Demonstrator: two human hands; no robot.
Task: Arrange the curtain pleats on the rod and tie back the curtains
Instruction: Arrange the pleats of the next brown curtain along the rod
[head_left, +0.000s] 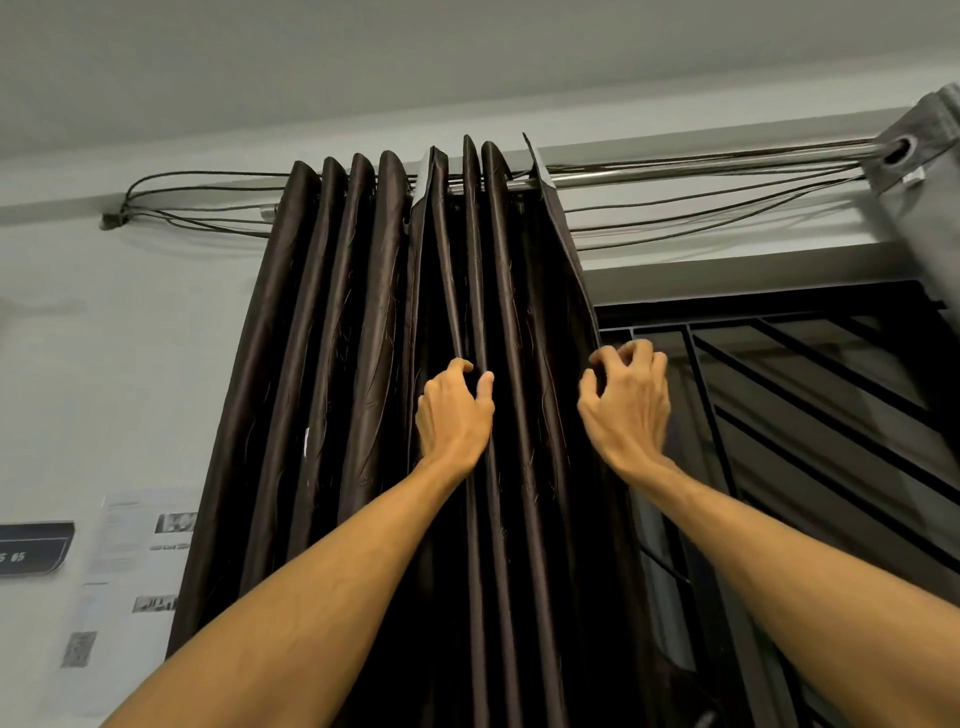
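Observation:
A dark brown curtain (332, 332) hangs in several tight pleats from a metal rod (675, 169) near the ceiling, gathered at the rod's left part. My left hand (454, 410) pinches one pleat fold in the middle of the curtain between thumb and fingers. My right hand (626, 395) is at the curtain's right edge with its fingers curled round that edge. A second curtain (919, 171), grey on this side, hangs by an eyelet at the rod's far right end.
Several thin dark cords (675, 205) sag along the wall under the rod to a bracket (111, 218) at left. A window with a black metal grille (810, 374) is at right. Papers and a dark sign (31, 548) hang on the left wall.

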